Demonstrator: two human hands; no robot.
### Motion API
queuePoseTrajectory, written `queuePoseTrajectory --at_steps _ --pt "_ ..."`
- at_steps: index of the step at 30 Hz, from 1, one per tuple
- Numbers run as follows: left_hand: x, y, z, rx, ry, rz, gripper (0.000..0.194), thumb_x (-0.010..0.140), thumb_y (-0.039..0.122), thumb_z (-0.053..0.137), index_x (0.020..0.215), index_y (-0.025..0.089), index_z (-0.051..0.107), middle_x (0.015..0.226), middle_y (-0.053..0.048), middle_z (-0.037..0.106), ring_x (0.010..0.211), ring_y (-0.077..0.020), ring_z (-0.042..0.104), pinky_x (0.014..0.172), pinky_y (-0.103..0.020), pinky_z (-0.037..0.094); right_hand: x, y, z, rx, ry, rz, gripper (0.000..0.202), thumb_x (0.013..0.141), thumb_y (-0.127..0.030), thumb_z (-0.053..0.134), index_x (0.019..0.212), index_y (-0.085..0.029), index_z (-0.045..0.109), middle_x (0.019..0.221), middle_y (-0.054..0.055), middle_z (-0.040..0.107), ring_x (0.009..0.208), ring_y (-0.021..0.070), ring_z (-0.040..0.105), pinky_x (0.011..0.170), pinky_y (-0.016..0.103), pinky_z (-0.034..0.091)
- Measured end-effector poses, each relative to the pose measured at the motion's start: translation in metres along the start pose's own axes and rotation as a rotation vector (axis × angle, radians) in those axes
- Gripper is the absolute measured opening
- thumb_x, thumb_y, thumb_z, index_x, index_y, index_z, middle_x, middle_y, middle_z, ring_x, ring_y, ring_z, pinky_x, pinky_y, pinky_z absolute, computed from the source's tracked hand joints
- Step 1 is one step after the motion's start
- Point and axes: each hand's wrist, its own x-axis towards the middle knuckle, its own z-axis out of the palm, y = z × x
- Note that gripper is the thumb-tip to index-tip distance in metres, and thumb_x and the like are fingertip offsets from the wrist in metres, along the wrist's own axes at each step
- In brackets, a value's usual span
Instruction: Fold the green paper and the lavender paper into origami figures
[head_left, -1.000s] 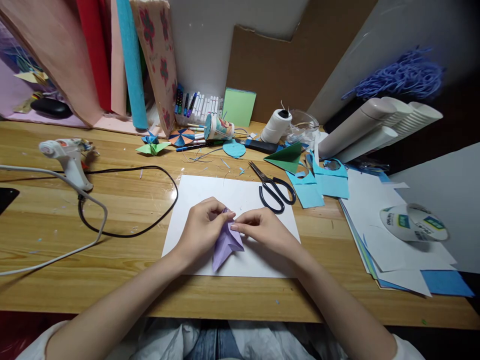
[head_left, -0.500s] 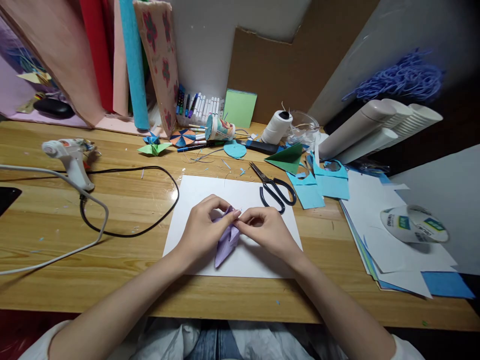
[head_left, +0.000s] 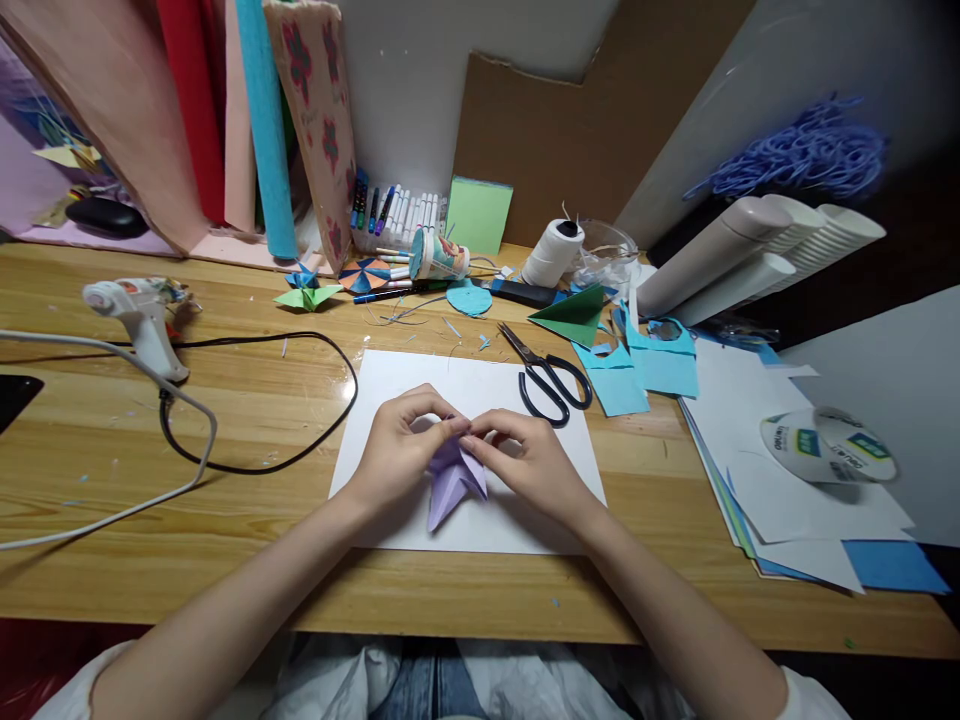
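Observation:
A folded purple paper piece hangs over a white sheet, its points directed toward the front edge of the table. My left hand pinches its upper left part between thumb and fingers. At its top right, my right hand grips it too, with the fingertips of both hands nearly touching. The fingers hide the paper's upper end. Black-handled scissors lie just beyond my right hand, partly on the white sheet.
A glue gun and looping cables are at the left. Behind the sheet are folded paper pieces, a paper cup and a thread spool. Papers with a tape roll on them lie at the right.
The purple paper has spread wider, with a second point now showing at its right. My right hand has shifted slightly left, and its fingertips are on the paper's top.

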Motion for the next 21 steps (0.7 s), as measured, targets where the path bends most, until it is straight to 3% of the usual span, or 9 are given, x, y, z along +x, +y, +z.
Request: queuePoseTrajectory --at_steps 6,10,15,21 --pt "-0.0017 0.0016 0.0034 0.006 0.023 -0.008 0.011 0.077 0.026 0.062 0.073 0.016 0.066 0.077 -0.003 0.063 0.076 -0.0151 0.059 0.069 -0.024 0.043 -0.0008 -0.0029 -0.0004 -0.003 0.09 -0.009 0.013 0.082 -0.024 0.057 0.079 -0.017 0.067 0.074 0.003 0.066 0.066 0.0131 0.057 0.058 0.023 0.043" --pt "-0.005 0.0029 0.0052 0.094 0.092 0.102 0.01 0.078 0.024 0.061 0.079 0.017 0.068 0.082 -0.004 0.064 0.08 -0.0153 0.059 0.073 -0.024 0.044 -0.002 -0.0031 0.0009 -0.042 0.15 -0.039 0.013 0.081 -0.022 0.057 0.071 -0.016 0.064 0.067 0.002 0.063 0.06 0.0118 0.053 0.056 0.023 0.041" --pt "-0.0071 0.001 0.0059 0.163 0.087 0.192 0.017 0.083 0.014 0.052 0.078 0.016 0.068 0.078 -0.003 0.063 0.077 -0.0143 0.058 0.07 -0.025 0.043 -0.0032 -0.0027 0.0041 -0.076 0.14 -0.054 0.013 0.081 -0.021 0.056 0.071 -0.016 0.063 0.067 0.002 0.062 0.062 0.0122 0.052 0.056 0.023 0.04" --pt "-0.0068 -0.0004 0.0047 0.15 0.082 0.197 0.019 0.083 0.011 0.05 0.076 0.015 0.067 0.075 -0.003 0.062 0.074 -0.0135 0.057 0.068 -0.024 0.043 -0.0009 -0.0022 0.0031 -0.035 0.066 -0.007 0.014 0.082 -0.026 0.056 0.075 -0.017 0.063 0.071 0.001 0.062 0.065 0.0128 0.054 0.058 0.024 0.041"
